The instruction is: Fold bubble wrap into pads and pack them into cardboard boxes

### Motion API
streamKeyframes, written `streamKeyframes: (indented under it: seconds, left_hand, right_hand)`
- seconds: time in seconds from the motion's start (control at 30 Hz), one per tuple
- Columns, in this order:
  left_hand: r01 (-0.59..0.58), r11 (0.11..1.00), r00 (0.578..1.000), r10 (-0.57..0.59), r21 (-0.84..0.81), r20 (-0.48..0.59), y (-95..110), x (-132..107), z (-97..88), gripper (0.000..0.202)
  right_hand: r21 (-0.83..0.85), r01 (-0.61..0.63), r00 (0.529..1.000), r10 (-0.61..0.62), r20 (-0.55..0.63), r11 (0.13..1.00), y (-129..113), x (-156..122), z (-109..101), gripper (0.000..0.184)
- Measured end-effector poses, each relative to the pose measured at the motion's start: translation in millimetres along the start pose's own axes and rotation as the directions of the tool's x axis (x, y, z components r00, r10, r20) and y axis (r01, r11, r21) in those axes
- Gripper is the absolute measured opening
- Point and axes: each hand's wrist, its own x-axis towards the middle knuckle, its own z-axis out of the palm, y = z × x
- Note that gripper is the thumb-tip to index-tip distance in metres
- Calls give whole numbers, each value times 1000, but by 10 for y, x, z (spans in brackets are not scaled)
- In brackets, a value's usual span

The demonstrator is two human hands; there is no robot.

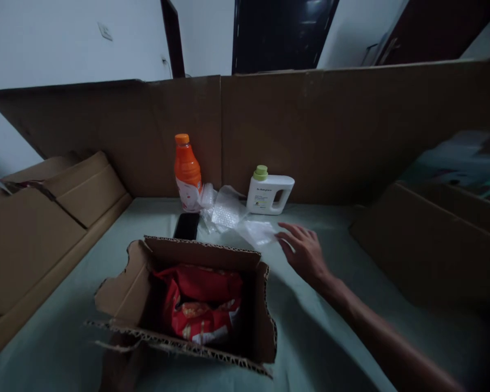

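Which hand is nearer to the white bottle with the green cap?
Right. The right hand is just short of the white bottle, not touching it; the left hand is down by the near flap of the cardboard box.

Orange bottle (pixel 187 173) and white jug (pixel 269 191) upright by cardboard wall (pixel 330 125); black phone (pixel 187 225) flat before bottle.

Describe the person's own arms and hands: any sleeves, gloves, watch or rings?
The right hand is bare, with no glove, ring or watch showing. Its forearm is uncovered to the frame edge, with no sleeve in view. The left hand is only a dim shape below the cardboard box, too dark to tell what it wears.
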Motion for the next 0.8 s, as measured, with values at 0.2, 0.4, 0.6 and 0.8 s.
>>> streamKeyframes:
  seconds: [0.2, 0.4, 0.6, 0.8]
  left_hand:
    - [-48, 988, 995, 60, -149, 78, -215, 250, 7, 25]
    - [-87, 982, 995, 95, -169, 38, -25, 256, 27, 36]
    - [-65, 983, 986, 90, -170, 139, 371, 245, 157, 54]
    - [-137, 973, 968, 171, -184, 182, 587, 402, 752, 55]
  right_hand:
    - [6, -87, 996, 87, -33, 996, 1, -1133, -743, 36]
    - [510, -58, 971, -71, 229, 859, -1243, -1407, -863, 74]
    - [619, -158, 973, 13, 232, 769, -1555, -1303, -563, 83]
    - [653, -197, 980, 143, 136, 731, -1165, -1028, -343, 73]
